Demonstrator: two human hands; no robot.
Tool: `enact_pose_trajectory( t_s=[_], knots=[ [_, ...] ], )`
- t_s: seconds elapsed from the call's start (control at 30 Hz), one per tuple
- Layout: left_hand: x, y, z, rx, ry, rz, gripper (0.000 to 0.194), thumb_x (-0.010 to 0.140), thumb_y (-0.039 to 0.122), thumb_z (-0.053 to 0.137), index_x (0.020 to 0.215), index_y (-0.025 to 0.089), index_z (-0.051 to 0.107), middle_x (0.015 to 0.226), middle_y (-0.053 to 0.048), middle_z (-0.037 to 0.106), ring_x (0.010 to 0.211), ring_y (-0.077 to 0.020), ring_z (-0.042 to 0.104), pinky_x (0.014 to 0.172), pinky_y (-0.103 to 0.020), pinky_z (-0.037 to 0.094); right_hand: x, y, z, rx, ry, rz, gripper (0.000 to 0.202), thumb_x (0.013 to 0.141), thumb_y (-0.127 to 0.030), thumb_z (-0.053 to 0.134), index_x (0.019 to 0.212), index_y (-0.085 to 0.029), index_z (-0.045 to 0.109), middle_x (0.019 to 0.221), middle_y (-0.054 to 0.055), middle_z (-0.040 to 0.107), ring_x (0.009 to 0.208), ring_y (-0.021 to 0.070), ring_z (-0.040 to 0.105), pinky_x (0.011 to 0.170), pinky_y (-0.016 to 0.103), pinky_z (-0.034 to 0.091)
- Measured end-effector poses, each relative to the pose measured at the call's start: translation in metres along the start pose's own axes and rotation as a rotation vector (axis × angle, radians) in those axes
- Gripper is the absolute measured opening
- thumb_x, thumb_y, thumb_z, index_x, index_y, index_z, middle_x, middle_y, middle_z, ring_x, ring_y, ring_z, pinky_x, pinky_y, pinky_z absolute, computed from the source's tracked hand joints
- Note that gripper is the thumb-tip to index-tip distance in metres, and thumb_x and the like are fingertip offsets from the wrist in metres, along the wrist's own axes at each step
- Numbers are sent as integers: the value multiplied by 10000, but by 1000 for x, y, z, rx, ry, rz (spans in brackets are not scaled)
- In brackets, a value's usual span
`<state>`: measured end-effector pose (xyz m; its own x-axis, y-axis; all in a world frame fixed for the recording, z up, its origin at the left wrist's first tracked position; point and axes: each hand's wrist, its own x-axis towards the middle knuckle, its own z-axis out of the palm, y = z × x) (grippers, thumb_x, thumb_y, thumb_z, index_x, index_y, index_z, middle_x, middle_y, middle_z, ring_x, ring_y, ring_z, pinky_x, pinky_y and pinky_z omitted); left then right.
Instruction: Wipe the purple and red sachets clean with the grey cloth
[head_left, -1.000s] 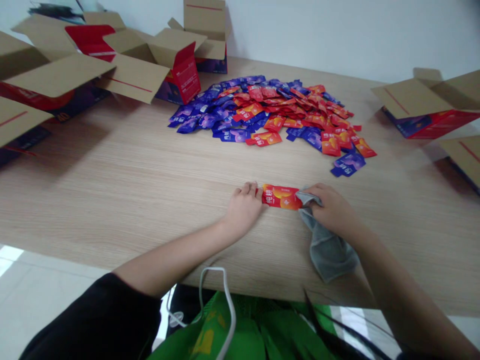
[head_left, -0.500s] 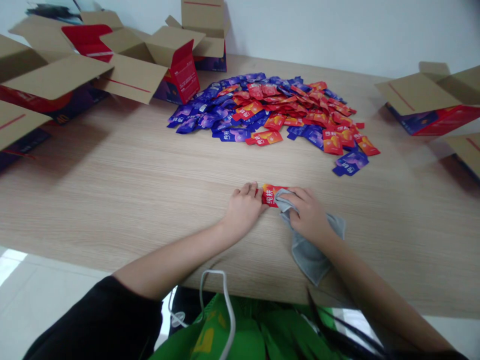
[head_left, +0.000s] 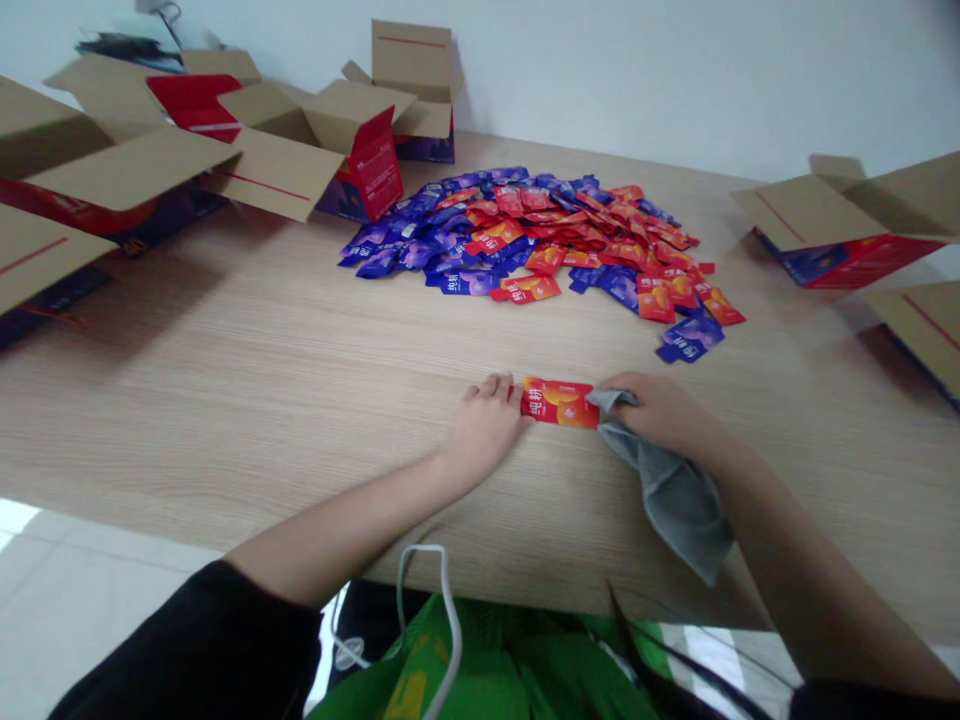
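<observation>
A red-and-orange packet [head_left: 561,402] lies flat on the wooden table [head_left: 300,380] in front of me. The fingers of my left hand [head_left: 489,425] press on its left end. My right hand [head_left: 664,415] grips a grey cloth [head_left: 679,500], whose bunched top touches the packet's right end; the rest of the cloth trails toward the table's front edge. Behind my hands spreads a heap of blue packets [head_left: 469,280] and red packets [head_left: 529,290].
Open cardboard boxes stand at the back left, among them one with a red side [head_left: 375,165]. Another open box [head_left: 832,215] is at the right, with a flap [head_left: 926,320] nearer me. A white cord [head_left: 450,610] hangs before my green clothing.
My right hand and the grey cloth have moved right along the red packet, uncovering more of it. My left hand stays at the packet's left end. The camera view has shifted slightly.
</observation>
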<state>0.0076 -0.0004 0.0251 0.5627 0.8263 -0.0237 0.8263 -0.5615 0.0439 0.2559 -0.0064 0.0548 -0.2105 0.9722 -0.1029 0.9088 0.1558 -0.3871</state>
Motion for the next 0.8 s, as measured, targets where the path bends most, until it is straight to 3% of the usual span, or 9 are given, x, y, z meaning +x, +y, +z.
enact_pose_trajectory(
  t_s=[0.07,0.17,0.27,0.4,0.53,0.67,0.8],
  knots=[
    [0,0,-1,-3,-1,2,447,965,422,555,1276,104,596,1423,-169,545,1290,-280,516,944,-389,492,12,-17,-1,3,153,-28,285,782,-161,538,986,-209,731,1037,68,737,976,241,661,888,353,491],
    [-1,0,-1,-5,11,-6,448,968,424,547,1286,113,596,1426,-162,544,1302,-285,504,940,-394,496,24,-45,21,20,360,-165,367,838,-157,493,1154,-179,680,1195,109,676,1124,252,595,981,393,451],
    [-2,0,0,-8,18,-23,371,984,372,525,1249,134,631,1391,-156,577,1286,-275,520,907,-388,508,24,-61,55,-74,310,-303,429,870,-146,464,1268,-182,619,1327,123,598,1222,270,515,1012,432,413],
    [-2,1,-1,-23,1,-31,409,990,407,506,1258,123,626,1436,-149,542,1298,-271,510,902,-400,516,5,-52,76,-232,249,-236,445,879,-189,490,1314,-166,580,1340,148,572,1196,308,505,971,464,415],
    [-2,1,-5,-32,-26,-29,458,978,436,527,1294,110,593,1449,-150,529,1309,-275,499,940,-409,500,-19,-27,70,-284,296,-98,448,892,-230,491,1322,-128,568,1317,176,562,1176,324,506,960,464,434],
    [-2,0,-4,-30,-25,-17,449,976,428,536,1282,105,595,1436,-159,538,1302,-284,501,931,-403,497,-34,-7,57,-337,299,-3,437,874,-161,470,1288,-99,597,1271,191,575,1110,312,553,941,433,468],
    [-2,0,-1,-23,3,-7,445,975,428,538,1271,101,598,1422,-166,548,1285,-283,512,920,-397,491,-22,6,23,-285,117,25,383,835,-110,463,1145,-165,681,1133,133,666,954,273,636,834,402,515]
  ],
)
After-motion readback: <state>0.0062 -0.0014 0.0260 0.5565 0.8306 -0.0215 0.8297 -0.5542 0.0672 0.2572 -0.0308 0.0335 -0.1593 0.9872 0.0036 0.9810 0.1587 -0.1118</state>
